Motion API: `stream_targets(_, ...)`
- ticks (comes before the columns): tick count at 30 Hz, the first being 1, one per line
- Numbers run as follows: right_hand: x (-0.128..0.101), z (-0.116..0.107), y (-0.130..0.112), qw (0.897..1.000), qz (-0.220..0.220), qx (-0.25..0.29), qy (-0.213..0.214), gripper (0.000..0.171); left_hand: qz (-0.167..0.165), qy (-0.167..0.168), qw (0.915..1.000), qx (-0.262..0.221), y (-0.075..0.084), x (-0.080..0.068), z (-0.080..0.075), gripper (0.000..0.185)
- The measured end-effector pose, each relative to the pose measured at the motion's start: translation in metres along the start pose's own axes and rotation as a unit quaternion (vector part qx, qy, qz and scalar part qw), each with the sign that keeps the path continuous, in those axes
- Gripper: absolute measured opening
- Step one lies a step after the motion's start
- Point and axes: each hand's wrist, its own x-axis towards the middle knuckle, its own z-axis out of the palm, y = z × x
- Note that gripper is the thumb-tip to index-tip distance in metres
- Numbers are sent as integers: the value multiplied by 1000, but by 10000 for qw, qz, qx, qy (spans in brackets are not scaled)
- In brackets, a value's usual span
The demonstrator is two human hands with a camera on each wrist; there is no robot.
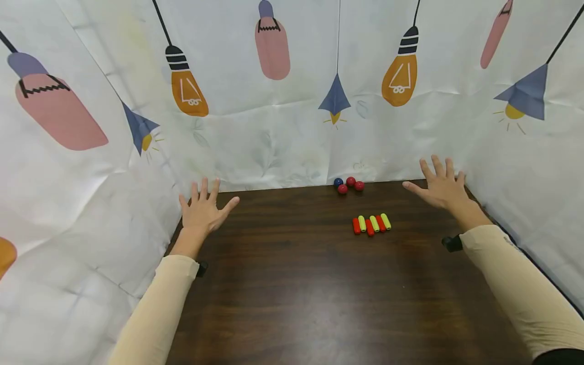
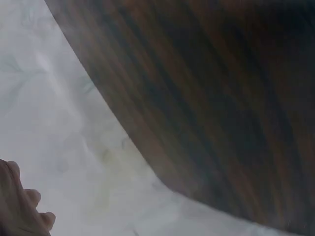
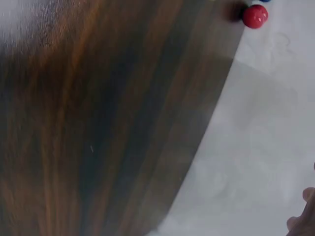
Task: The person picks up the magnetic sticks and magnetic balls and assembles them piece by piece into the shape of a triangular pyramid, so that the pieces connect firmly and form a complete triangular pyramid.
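We saw a dark table [image 1: 292, 284] against printed sheeting [image 1: 292, 137]; alternating red-yellow cylinders [image 1: 370, 227]; left hand [image 1: 201, 214] and right hand [image 1: 443, 188] splayed, empty.

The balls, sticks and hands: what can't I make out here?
- Left hand: mostly cut off by left wrist view's edge.
- Right hand: likewise, right wrist view's edge.
- Blue ball: cut off by right wrist view's top edge.
- Sticks: too small in head view for fine markings.
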Motion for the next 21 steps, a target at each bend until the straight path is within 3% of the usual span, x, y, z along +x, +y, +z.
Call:
stream_targets(6,-11,26,-13,9985,-53,533,-137,100,77,-47,9992,-384,17,-9,22,96)
stream_targets(15,-30,73,-26,9869,-58,1592,-257,91,99,-13,9897,-1428,67,-16,58,93)
stream_targets(18,-35,85,-30,9780,4,2019,-529,94,120,168,9803,-1962,86,-16,66,90)
stream_targets(21,-37,92,-31,9672,-1,2444,-696,97,152,290,9649,-2605,107,-14,72,88)
